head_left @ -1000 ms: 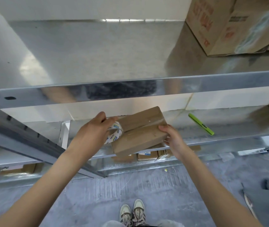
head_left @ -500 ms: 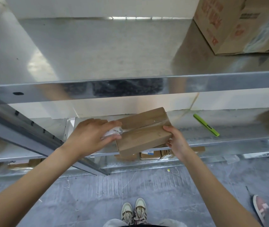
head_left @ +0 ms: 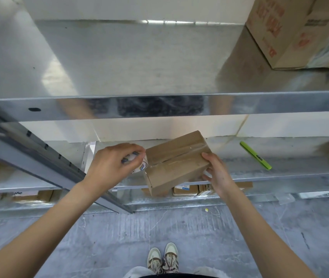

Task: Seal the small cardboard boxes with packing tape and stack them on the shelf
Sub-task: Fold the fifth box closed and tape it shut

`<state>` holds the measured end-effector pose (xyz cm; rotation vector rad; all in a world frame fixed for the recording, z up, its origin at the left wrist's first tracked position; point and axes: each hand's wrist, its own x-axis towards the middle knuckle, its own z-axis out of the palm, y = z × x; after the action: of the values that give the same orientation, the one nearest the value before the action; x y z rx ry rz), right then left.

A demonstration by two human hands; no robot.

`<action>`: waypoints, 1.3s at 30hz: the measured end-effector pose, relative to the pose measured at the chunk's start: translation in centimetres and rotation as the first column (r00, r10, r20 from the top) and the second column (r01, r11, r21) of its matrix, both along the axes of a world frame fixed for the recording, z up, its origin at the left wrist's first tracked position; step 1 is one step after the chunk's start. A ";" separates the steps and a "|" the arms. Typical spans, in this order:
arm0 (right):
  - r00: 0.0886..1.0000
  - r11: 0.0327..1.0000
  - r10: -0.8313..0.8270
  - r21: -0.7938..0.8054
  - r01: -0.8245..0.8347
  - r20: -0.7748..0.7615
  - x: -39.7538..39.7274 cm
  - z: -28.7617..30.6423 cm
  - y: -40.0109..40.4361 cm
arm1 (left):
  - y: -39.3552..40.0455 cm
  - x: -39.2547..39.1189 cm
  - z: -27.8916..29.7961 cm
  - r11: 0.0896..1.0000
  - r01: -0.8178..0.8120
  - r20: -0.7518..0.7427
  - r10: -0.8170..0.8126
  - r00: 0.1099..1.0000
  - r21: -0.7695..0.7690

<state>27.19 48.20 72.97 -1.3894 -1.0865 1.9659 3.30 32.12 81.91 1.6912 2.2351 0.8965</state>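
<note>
Steel shelves [head_left: 159, 105] are standing over a grey concrete floor [head_left: 199, 227]. Left of the box [head_left: 176, 161], the left hand [head_left: 109, 167] is gripping the tape [head_left: 140, 164] against its end; the right hand [head_left: 217, 171] is clasping the box's right side above the shelf edge. The sealing step seems to be finishing; next probably calls for tearing the tape. A green cutter [head_left: 255, 155] is lying right of the box.

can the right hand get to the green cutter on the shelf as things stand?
Probably yes, but not freely: the right hand is holding the small box. The green cutter lies uncovered on the shelf to its right, nothing between; it must let go first.
</note>
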 end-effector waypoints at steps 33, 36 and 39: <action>0.704 0.590 -0.229 0.671 -0.449 0.673 -1.7 2.5 -2.2 | -1.8 0.2 -3.8 0.985 0.063 -0.405 -0.124 0.906 -0.163; 0.598 0.117 -0.200 0.625 -0.772 0.776 -5.1 4.8 -5.9 | -1.7 0.2 -3.7 0.983 0.055 -0.432 -0.126 0.893 -0.173; 0.444 -0.019 0.126 0.450 -0.893 0.887 -8.0 4.4 -9.6 | -1.4 0.2 -3.9 0.983 0.041 -0.461 -0.121 0.879 -0.178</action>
<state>19.21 38.62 77.39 -0.7561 -2.9687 0.4580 3.48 30.72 77.99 2.0768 2.4143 0.2820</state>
